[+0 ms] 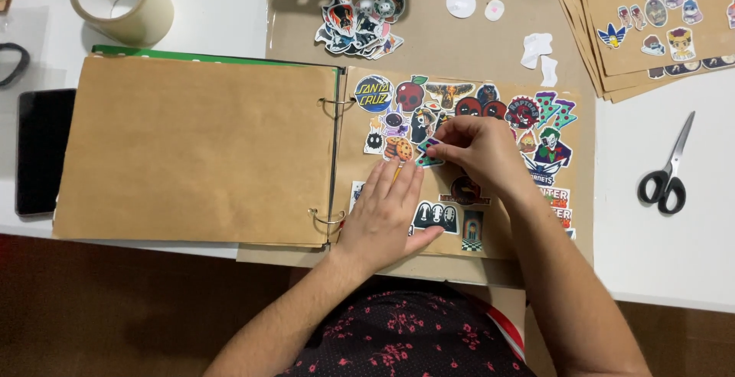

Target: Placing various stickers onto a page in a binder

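Bright, even overhead light fills the scene. Shadows are soft and short under the hands. Mild glare sits on the white table [666, 254]. Focus is sharp centrally, slightly softer toward the edges.

I see my left hand [389, 212] lying flat on a matt brown kraft-paper page [383, 251], and my right hand [478, 151] pinching a glossy printed sticker [429, 153]. The stickers already on the page shine slightly, like coated paper or vinyl. The turned page [195, 151] is the same dull, slightly fibrous paper, held by thin bright metal rings [337, 104]. The table [666, 247] looks smooth and white. The scissors [668, 170] have shiny metal blades and black plastic handles. The tape roll [121, 2] looks glossy and translucent. My top [413, 335] is dark floral cloth.
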